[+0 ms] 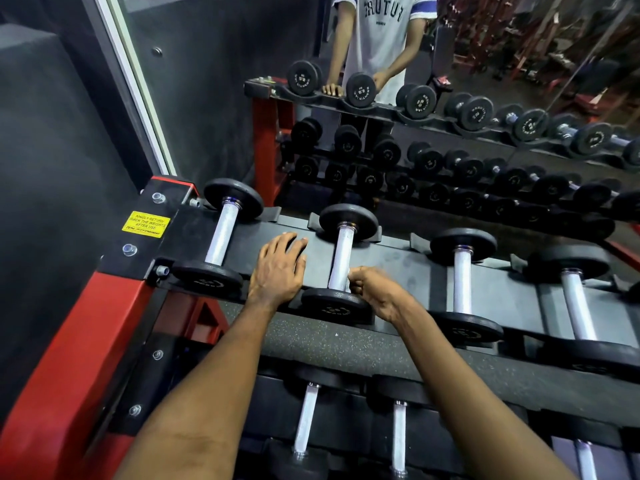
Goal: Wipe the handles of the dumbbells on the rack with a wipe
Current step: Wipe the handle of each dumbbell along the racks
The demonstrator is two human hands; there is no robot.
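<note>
Gym, mirror [519, 39] behind | left hand [278, 268] flat, fingers straight, on rack [408, 268] top tier | right hand [374, 292] curled round near end of second handle [343, 251]; wipe not discernible | steel bar rigid, knurled, likely heavy enough to stay seated; best held mid-bar

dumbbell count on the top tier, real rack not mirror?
4. First dumbbell at far left; second dumbbell in the right hand; third dumbbell and fourth dumbbell to its right. More may sit past the right edge.
</note>
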